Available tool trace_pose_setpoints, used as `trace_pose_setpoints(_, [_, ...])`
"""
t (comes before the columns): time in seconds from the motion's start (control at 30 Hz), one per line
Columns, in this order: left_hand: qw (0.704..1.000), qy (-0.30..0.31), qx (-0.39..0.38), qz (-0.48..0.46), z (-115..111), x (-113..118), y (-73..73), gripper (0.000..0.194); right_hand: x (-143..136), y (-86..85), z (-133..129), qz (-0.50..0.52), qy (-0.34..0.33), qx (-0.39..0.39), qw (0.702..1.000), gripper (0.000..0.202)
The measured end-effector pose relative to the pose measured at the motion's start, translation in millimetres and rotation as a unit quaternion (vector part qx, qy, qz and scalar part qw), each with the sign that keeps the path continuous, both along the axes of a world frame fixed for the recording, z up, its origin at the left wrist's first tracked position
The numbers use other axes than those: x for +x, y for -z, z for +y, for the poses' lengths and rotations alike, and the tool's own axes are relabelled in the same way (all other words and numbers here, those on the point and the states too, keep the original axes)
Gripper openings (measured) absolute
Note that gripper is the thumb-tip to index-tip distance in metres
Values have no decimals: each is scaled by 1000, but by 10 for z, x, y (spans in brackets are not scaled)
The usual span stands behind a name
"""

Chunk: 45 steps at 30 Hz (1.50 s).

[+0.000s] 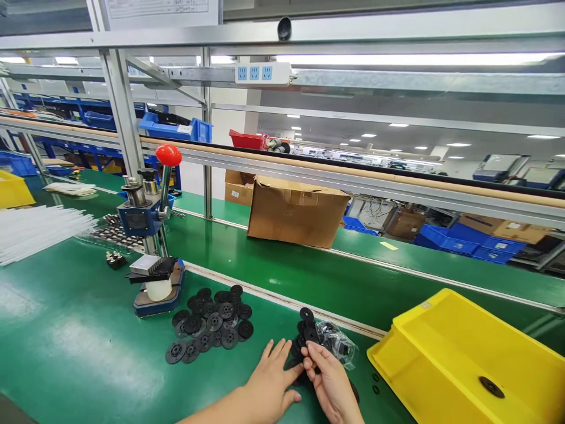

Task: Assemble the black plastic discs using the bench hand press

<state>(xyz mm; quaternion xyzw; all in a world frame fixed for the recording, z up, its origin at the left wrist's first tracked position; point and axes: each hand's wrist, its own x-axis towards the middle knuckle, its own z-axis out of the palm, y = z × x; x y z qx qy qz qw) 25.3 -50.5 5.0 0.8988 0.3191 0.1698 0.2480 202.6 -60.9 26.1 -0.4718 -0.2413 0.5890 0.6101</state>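
Metal rails (pixel 145 41) cross the upper part of the frame, with a white power strip (pixel 262 73) mounted at top centre and a brightly lit hall behind. Below them spreads a green tabletop (pixel 79 347), with a cardboard box (pixel 298 212) near the centre and white strips (pixel 39 232) at the left edge. Both hands are at lower centre, beside a heap of black parts (pixel 306 314) that lies just beyond the fingers, partly hidden by them. This heap runs roughly up and down the frame — its top disc stands clear above the right hand (pixel 326 377), while its lower part disappears behind the hands. Thumb and forefinger of the right hand are drawn together at the heap; whether a part sits between them, I cannot tell. Beside it the left hand (pixel 274 380) is spread and relaxed, gripping nothing visible, its thumb pointing toward the right fingers. A clear plastic bag (pixel 338 341) lies against the heap's right side. Scattered black discs (pixel 214 322) lie up and to the left, nearer the left hand, in front of a blue hand press (pixel 140 218). At lower right — nearer the right hand — stands a yellow bin (pixel 424 365), two small black rings (pixel 375 377) just beside it.
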Motion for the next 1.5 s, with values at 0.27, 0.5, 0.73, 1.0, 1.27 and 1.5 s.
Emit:
trace_pose_setpoints(0.27, [996,-81,0,-36,12,-143,-54,22,-131,38,-22,-70,-28,7,997,47])
trace_pose_setpoints(0.5, [990,-117,-59,-51,72,-128,-90,44,-139,24,-22,-65,-37,-15,997,54])
trace_pose_setpoints(0.73, [972,-181,-117,-92,157,-210,40,38,-178,117,-8,-140,-77,-15,987,58])
trace_pose_setpoints(1.0, [842,-194,-372,-338,289,-107,61,35,-223,170,14,-176,-84,0,981,62])
trace_pose_setpoints(1.27, [731,-128,-527,-414,259,-86,76,55,-322,208,17,-264,-58,43,962,52])
trace_pose_setpoints(1.5, [717,-126,-549,-411,261,-80,119,49,-444,192,-22,-368,-48,89,924,48])
